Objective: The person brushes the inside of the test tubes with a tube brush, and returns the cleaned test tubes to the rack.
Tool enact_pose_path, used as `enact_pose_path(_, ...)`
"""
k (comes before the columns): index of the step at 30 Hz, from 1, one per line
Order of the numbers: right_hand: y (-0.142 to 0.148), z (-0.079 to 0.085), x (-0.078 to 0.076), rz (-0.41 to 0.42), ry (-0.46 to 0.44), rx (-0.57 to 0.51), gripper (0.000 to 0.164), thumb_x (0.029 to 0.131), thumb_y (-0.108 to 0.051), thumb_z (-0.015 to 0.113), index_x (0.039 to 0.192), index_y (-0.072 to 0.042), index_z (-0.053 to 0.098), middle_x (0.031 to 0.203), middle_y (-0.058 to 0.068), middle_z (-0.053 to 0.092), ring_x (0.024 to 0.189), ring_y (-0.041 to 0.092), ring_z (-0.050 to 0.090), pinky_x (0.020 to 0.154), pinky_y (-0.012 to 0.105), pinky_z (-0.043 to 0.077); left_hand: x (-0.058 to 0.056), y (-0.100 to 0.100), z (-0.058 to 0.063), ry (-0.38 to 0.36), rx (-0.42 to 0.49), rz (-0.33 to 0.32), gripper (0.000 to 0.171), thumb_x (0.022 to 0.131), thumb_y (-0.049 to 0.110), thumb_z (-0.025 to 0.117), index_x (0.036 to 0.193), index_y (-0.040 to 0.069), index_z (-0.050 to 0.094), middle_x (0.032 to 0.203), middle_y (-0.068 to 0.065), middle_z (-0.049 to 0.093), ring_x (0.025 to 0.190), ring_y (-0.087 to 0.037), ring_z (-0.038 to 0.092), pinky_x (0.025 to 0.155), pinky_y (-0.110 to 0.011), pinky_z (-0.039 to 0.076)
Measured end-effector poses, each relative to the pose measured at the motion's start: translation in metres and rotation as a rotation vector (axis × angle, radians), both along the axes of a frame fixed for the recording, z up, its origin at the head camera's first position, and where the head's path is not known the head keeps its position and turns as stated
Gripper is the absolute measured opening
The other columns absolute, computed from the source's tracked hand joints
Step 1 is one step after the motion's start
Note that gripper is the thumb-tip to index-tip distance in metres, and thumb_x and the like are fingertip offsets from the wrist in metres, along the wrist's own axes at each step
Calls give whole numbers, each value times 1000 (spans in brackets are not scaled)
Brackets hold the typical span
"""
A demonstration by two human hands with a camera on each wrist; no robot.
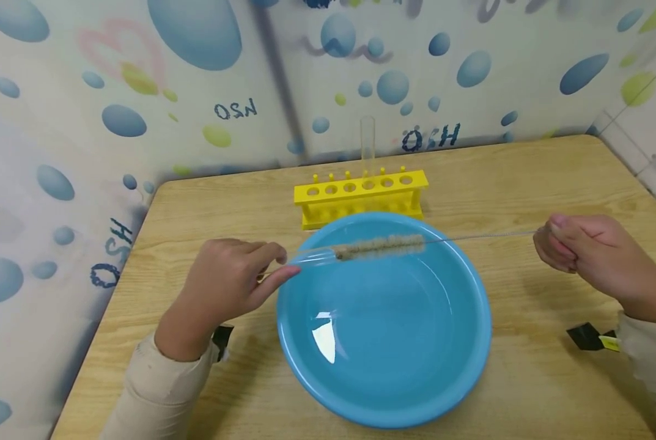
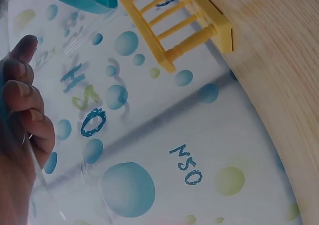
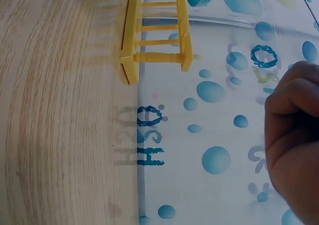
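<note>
My left hand (image 1: 223,278) pinches a clear test tube (image 1: 315,257) between thumb and fingers, its mouth pointing right over the basin. At that mouth is the tip of a bristly test tube brush (image 1: 383,245), most of its bristles showing outside the glass. The thin twisted-wire handle (image 1: 487,236) runs right to my right hand (image 1: 597,253), whose curled fingers grip its end. Tube and brush lie nearly level in one line. In the left wrist view, fingers (image 2: 37,123) curl around the glass; the right wrist view has the right fist (image 3: 294,130) at its edge.
A blue basin (image 1: 383,418) stands on the wooden table (image 1: 531,183) below both hands. Behind it is a yellow test tube rack (image 1: 361,192), with another clear test tube (image 1: 367,143) upright in one hole. A bubble-patterned wall covering (image 1: 283,79) rises along the table's back.
</note>
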State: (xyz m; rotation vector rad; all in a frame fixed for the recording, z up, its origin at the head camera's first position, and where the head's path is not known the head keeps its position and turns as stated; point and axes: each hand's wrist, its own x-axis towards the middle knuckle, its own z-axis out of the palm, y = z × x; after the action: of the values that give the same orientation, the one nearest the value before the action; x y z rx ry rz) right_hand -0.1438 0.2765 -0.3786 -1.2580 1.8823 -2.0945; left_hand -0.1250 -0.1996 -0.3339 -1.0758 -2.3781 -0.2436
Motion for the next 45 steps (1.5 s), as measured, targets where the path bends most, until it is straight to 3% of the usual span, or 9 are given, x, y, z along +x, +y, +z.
enact_pose_path(4,1,-1,0,-7,3,-17,43,102,16,10,66,1,29,62,3,30,52,10,28,48,25,23,-1,-1,0,-15,4,9,64,104,58,35,81,10,71,53,3,58,41,-5,41,41,-18,31)
enact_pose_path(11,4,-1,-1,-38,-35,-10,45,102,15,8,65,0,30,60,2,31,51,10,28,48,26,23,-3,-4,2,68,23,33,67,100,63,41,78,8,74,67,-4,72,46,-16,58,42,-25,41)
enact_pose_path(15,6,-1,-1,-32,-58,-21,46,102,14,7,65,0,30,60,3,31,50,10,28,48,26,23,-5,-5,3,88,32,36,66,99,62,44,77,7,73,64,-5,71,45,-16,56,41,-24,39)
enact_pose_path(22,7,-1,0,-27,-87,-38,46,103,13,6,65,0,30,60,3,31,49,11,28,47,26,22,-6,-5,2,40,25,27,64,101,60,40,74,10,70,55,1,62,42,-8,41,41,-21,31)
enact_pose_path(28,7,-1,-1,8,-93,-77,45,102,13,5,66,1,28,62,4,30,50,11,27,48,26,22,-6,-5,1,51,29,37,68,99,65,41,74,9,71,62,-3,69,43,-12,49,42,-22,35)
enact_pose_path(34,5,-1,-1,-14,-96,-58,45,103,13,6,66,0,29,61,3,31,50,12,28,48,26,22,-6,-4,-1,52,34,26,67,99,64,42,75,9,72,64,-3,70,43,-13,50,42,-23,36)
enact_pose_path(38,3,-2,0,-42,-60,-41,45,103,13,9,65,0,30,61,3,32,51,11,28,48,26,22,-6,-4,-2,22,33,21,64,100,61,43,77,8,72,64,-3,70,44,-12,48,43,-22,36)
enact_pose_path(45,-1,0,0,-101,98,26,41,103,14,17,67,4,35,64,2,35,54,8,33,48,24,24,-5,-3,-3,-73,33,21,66,103,59,35,82,9,71,54,2,61,43,-6,43,43,-18,34)
